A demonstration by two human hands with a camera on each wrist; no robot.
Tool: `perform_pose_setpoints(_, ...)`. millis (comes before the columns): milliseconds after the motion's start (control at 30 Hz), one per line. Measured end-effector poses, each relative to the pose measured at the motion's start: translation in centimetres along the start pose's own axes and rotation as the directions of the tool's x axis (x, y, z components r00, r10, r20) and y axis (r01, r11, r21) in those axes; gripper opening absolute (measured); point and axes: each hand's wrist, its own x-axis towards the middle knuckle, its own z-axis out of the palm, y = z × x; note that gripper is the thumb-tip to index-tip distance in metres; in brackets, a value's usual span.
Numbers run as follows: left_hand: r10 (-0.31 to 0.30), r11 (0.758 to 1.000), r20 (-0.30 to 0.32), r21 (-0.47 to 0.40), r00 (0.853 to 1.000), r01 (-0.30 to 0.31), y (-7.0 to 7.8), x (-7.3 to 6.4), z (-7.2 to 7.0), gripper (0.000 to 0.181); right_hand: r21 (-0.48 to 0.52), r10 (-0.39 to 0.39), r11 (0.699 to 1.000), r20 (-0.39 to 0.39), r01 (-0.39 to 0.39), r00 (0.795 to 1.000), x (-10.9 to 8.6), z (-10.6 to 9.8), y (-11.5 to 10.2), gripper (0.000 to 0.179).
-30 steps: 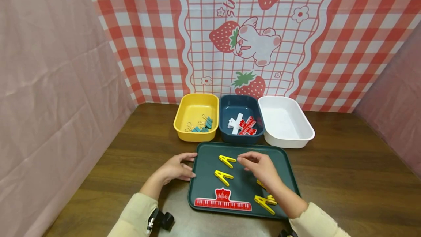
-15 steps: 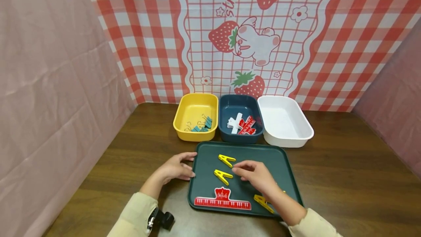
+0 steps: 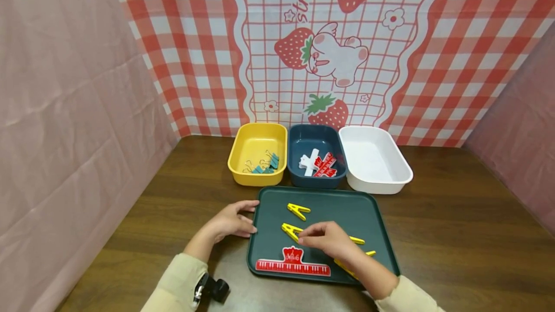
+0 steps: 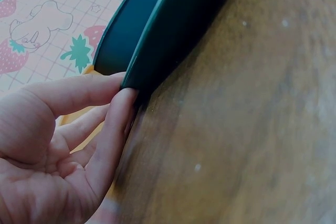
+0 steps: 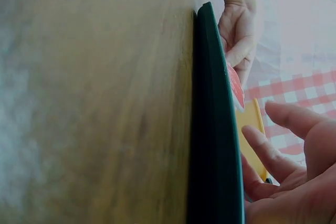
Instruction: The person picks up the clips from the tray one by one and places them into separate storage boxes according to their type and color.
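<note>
My left hand touches the left rim of the dark green tray with its fingertips. Above the tray, my right hand has its thumb and index fingertips beside a yellow clothespin, partly covering it. In the right wrist view its fingers are loosely bent with nothing visible between them. Another yellow clothespin lies farther back. More yellow clothespins are partly hidden beneath my right hand and forearm. A red piano-patterned clip lies at the tray's near left.
Behind the tray stand three boxes side by side. The yellow box contains teal binder clips. The dark blue box holds a white clip and red clips. At the right is a white box.
My right hand has moved toward the near side and slightly left, from beside the far clothespin to the one in front of it. My left hand stays at the rim.
</note>
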Motion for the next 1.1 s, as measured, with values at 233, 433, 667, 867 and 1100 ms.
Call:
perform_pose_setpoints(233, 0.006, 1.000, -0.012, 0.003, 1.000, -0.006, 0.25, -0.08, 0.02, 0.067, -0.079, -0.138, 0.987, 0.052, 0.142, 0.989, 0.12, 0.28, 0.15, 0.024)
perform_pose_setpoints(433, 0.000, 1.000, -0.020, 0.007, 1.000, 0.000, 0.26, -0.08, 0.07, 0.066, -0.131, -0.198, 0.969, 0.083, 0.207, 0.977, 0.26, 0.38, 0.21, 0.016)
perform_pose_setpoints(667, 0.003, 1.000, -0.019, 0.002, 1.000, -0.003, 0.10, -0.08, 0.10, 0.066, -0.079, -0.174, 0.980, 0.113, 0.184, 0.978, 0.17, 0.45, 0.13, 0.011)
perform_pose_setpoints(867, 0.012, 1.000, -0.010, -0.007, 1.000, -0.012, 0.02, -0.09, 0.02, 0.066, 0.054, -0.092, 0.995, 0.146, 0.085, 0.985, -0.18, 0.56, 0.01, 0.010)
perform_pose_setpoints(1100, 0.019, 1.000, -0.011, -0.012, 1.000, -0.019, -0.05, -0.08, -0.02, 0.066, 0.177, -0.031, 0.984, 0.192, -0.004, 0.981, -0.27, 0.52, -0.04, 0.011)
